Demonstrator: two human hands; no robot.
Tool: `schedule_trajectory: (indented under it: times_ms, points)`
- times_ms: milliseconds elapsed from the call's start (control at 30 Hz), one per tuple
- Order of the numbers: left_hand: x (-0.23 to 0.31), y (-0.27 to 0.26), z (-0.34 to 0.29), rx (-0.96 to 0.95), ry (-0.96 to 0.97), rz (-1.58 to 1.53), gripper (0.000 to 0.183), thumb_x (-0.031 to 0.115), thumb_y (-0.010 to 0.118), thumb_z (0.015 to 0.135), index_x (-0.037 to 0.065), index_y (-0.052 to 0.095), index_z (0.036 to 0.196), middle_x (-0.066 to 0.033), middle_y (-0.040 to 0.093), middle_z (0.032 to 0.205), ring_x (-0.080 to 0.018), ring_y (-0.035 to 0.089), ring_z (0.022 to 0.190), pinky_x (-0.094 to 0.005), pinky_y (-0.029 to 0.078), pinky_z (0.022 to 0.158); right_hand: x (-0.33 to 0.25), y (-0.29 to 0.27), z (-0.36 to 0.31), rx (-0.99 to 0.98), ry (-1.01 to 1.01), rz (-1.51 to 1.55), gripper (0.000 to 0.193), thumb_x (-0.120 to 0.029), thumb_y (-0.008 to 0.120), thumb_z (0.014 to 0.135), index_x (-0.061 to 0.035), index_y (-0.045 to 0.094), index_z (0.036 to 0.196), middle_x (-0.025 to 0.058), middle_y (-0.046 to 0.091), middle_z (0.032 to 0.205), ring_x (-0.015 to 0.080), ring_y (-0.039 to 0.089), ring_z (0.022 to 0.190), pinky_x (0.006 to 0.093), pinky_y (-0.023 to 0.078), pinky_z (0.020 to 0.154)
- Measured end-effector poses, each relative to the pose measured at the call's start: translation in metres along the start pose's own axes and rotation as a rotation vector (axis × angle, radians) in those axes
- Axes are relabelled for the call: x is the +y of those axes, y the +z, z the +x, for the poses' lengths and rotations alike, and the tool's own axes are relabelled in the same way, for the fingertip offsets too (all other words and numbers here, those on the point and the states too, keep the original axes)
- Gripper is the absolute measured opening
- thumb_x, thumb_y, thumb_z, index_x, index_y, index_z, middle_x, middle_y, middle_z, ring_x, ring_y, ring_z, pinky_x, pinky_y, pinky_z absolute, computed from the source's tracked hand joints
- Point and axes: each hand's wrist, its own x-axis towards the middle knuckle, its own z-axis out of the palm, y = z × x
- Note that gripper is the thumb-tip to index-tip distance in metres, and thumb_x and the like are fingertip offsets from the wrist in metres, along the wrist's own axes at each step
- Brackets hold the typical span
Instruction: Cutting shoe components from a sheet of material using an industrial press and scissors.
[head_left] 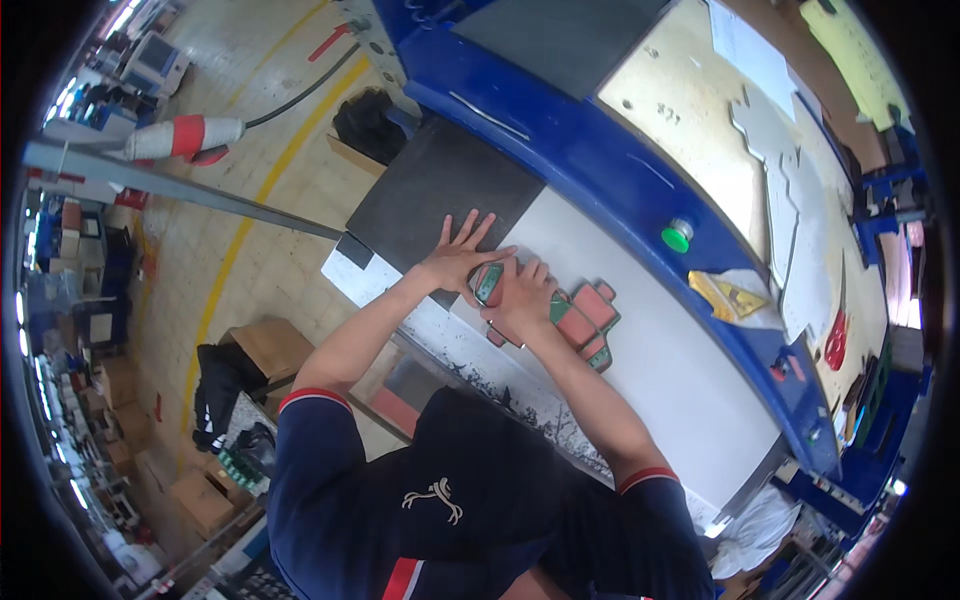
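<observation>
A cutting die [583,325] lies on a white sheet [650,385] before me, its irregular outline filled with reddish-pink and green foam pads. My right hand [523,300] is on the die's left part, fingers bent over it and hiding some of it. Beside it, my left hand [458,264] has its fingers spread over the edge of a dark grey mat [420,205]. The left thumb reaches to the die's green-padded left end, near the right hand's fingers.
Behind the sheet runs a blue machine beam [600,150] with a green push button [677,236]. A yellow warning label [735,297] is on it. Farther right stands a light board [700,90]. At left, cardboard boxes [268,347] sit on the floor, below a red-and-white plug connector [187,137].
</observation>
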Motion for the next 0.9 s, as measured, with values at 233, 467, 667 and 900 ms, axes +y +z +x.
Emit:
schedule_trajectory:
  times_ms: [233, 467, 667, 900]
  points:
    - [0.021, -0.024, -0.002, -0.176, -0.137, 0.136, 0.125, 0.049, 0.089, 0.049, 0.05, 0.015, 0.15, -0.0133, -0.01, 0.161, -0.0393, -0.013, 0.147, -0.0702, 0.001, 0.11, 0.055, -0.087, -0.064, 0.17, -0.249, 0.562, 0.089, -0.033, 0.086, 0.051, -0.0072, 0.048, 0.128, 0.0183, 0.046, 0.118, 0.0383, 0.047, 0.115, 0.0485, 0.041, 0.097]
    - [0.023, -0.023, 0.006, -0.137, -0.182, 0.066, 0.121, 0.04, 0.09, 0.053, 0.045, 0.018, 0.151, -0.0153, -0.009, 0.161, -0.0425, -0.01, 0.146, -0.0627, 0.0, 0.114, 0.191, -0.046, -0.253, 0.989, 0.371, 1.302, 0.076, -0.041, 0.078, 0.073, -0.0083, 0.041, 0.131, 0.0174, 0.048, 0.127, 0.0322, 0.054, 0.113, 0.0458, 0.049, 0.094]
    - [0.069, 0.0, 0.035, 0.066, -0.219, -0.058, 0.099, 0.042, 0.083, 0.065, 0.03, 0.033, 0.15, -0.0221, 0.007, 0.159, -0.0419, 0.001, 0.147, -0.0617, 0.003, 0.115, 0.262, 0.007, -0.295, 0.509, 0.937, 1.97, 0.078, -0.076, 0.038, 0.083, -0.0198, 0.046, 0.137, 0.008, 0.048, 0.138, 0.0393, 0.054, 0.117, 0.0541, 0.054, 0.087]
    - [0.193, 0.043, 0.062, 0.059, 0.142, -0.179, 0.119, 0.053, 0.082, 0.063, 0.01, 0.018, 0.153, -0.0246, 0.007, 0.158, -0.0403, -0.002, 0.147, -0.0588, 0.001, 0.116, 0.36, 0.066, -0.304, -0.074, 1.029, 1.969, 0.077, -0.078, 0.041, 0.082, -0.0087, 0.057, 0.111, 0.0188, 0.068, 0.1, 0.0332, 0.069, 0.086, 0.0419, 0.059, 0.073]
